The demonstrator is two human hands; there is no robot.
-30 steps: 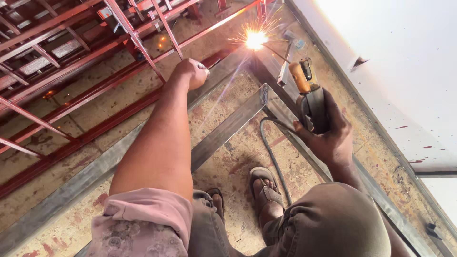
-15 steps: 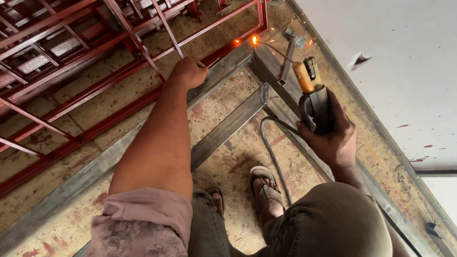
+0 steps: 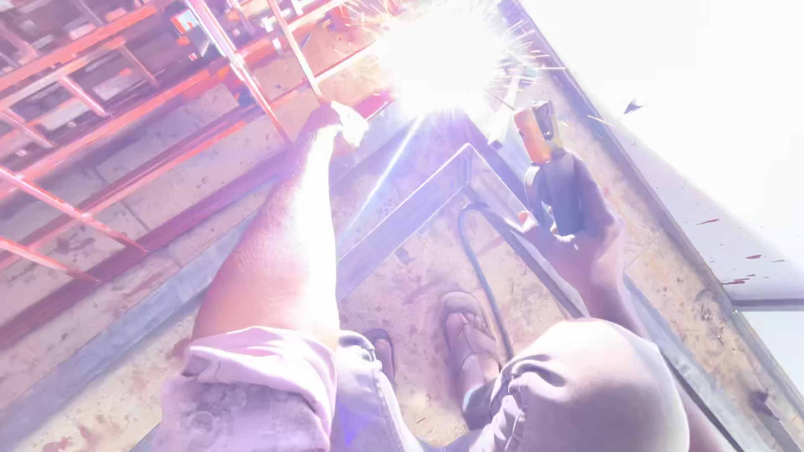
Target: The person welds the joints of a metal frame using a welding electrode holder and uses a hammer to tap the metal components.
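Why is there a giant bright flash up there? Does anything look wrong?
The white burst of sparks sits at the grey metal frame, ahead of the welding holder in the right hand. It washes out the picture. The left hand is bare, close beside it.

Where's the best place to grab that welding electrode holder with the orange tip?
Probably the dark insulated handle of the electrode holder, from behind, as the right hand holds it now. Its orange tip points at the bright arc, and the black cable trails off its rear.
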